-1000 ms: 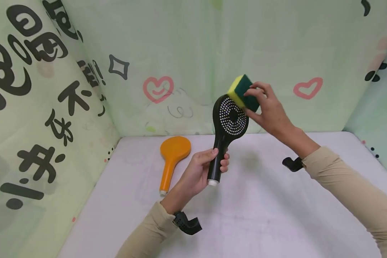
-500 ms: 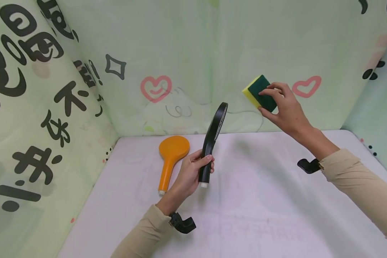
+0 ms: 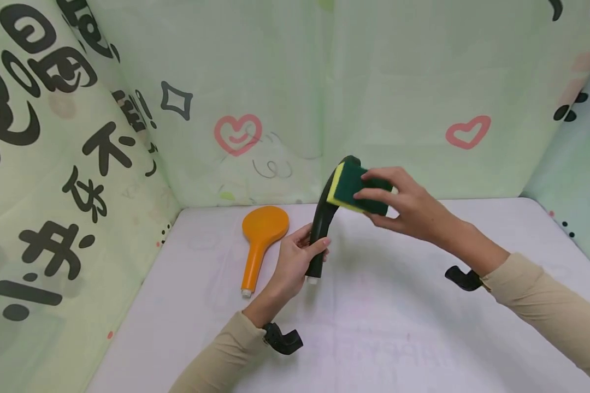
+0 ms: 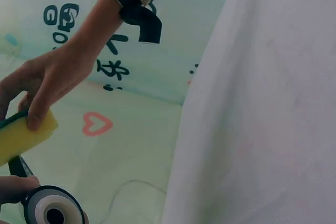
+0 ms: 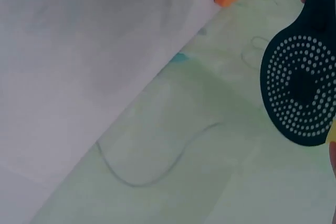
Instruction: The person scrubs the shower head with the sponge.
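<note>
A black shower head (image 3: 323,215) stands tilted above the table, its handle gripped by my left hand (image 3: 294,259). Its dotted spray face (image 5: 302,90) shows in the right wrist view. My right hand (image 3: 410,204) pinches a yellow and green sponge (image 3: 361,188) between thumb and fingers. In the head view the sponge overlaps the shower head's upper part; whether they touch I cannot tell. The left wrist view has the yellow side of the sponge (image 4: 26,137) close over the white-ringed handle end (image 4: 54,211). An orange shower head (image 3: 263,234) lies on the table, left of my left hand.
The table (image 3: 373,338) has a pale cloth over it. Green printed sheets (image 3: 398,65) rise as walls at the back and sides. A black wrist mount (image 3: 282,338) sits on the left wrist, another mount (image 3: 464,278) on the right.
The shower head has turned from face-on to nearly edge-on and shifted slightly left. The sponge first moved away up and right, then came back down and left beside the shower head.
</note>
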Available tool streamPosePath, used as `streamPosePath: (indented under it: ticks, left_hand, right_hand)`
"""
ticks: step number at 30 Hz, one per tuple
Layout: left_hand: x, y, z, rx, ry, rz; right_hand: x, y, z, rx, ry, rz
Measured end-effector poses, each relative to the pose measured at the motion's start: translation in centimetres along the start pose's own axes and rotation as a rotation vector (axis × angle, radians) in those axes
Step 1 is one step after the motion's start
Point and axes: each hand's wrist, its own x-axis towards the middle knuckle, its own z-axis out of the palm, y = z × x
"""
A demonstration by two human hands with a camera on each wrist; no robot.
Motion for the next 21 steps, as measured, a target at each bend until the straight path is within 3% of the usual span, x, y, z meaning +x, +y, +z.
streamPosePath:
  ticks: [2, 4, 11, 15, 21]
  left_hand:
    - [0.0, -0.1, 0.0, 0.028, 0.02, 0.007]
    - [-0.1, -0.2, -0.1, 0.091, 0.034, 0.024]
    - [-0.5, -0.7, -0.5, 0.407, 0.097, 0.127]
    - [-0.3, -1.2, -0.6, 0.484, 0.117, 0.152]
    - [0.0, -2.0, -0.3, 0.536, 0.129, 0.128]
  right_hand:
    - [0.3, -0.2, 0.3, -0.042, -0.025, -0.101]
    - [0.5, -0.1, 0.4, -0.052, -0.053, -0.084]
    - [-0.2, 1.5, -0.8, -0.056, -0.084, 0.311]
    - [-0.9, 2.0, -1.2, -0.066, -0.123, 0.418]
    - [-2.4, 2.3, -1.5, -0.095, -0.212, 0.565]
